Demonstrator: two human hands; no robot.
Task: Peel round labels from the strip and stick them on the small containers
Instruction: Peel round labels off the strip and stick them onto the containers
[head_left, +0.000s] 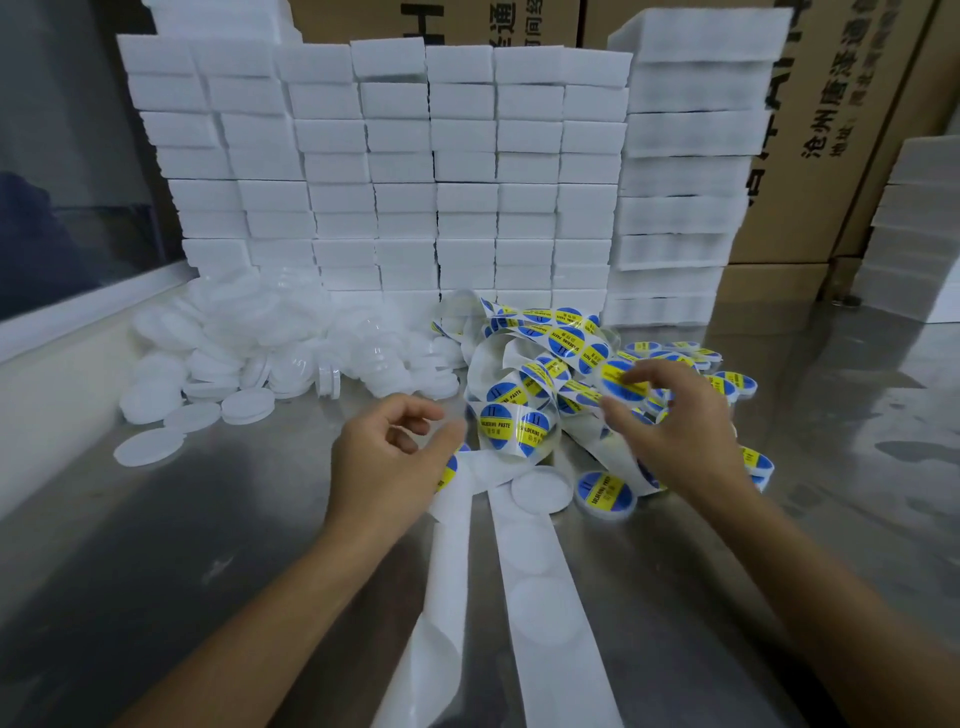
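Surface: steel table (208, 545) is reflecting the room's light; smudges are showing across it
Room: white foam blocks (405, 171) are standing stacked in a wall at the back; brown cartons (810, 130) with printed characters are rising behind them; a dark window pane (57, 171) is sitting at far left
Containers, plain: a heap of small white containers (270, 343) is lying at back left; contents cannot be told
Containers, labelled: finished ones (727, 384) are piling at right behind the right hand; one (605, 493) is lying just beside a plain white lid (540, 488)
Strip: label strip (540, 364) is curling in a tangle at centre, blue-and-yellow rounds on it; bare backing (550, 597) is trailing toward the viewer
Left hand (389, 457): fingers are curling loosely, pinching the strip's edge beside a label
Right hand (670, 421): fingertips are gripping a labelled container (623, 379) above the tangle
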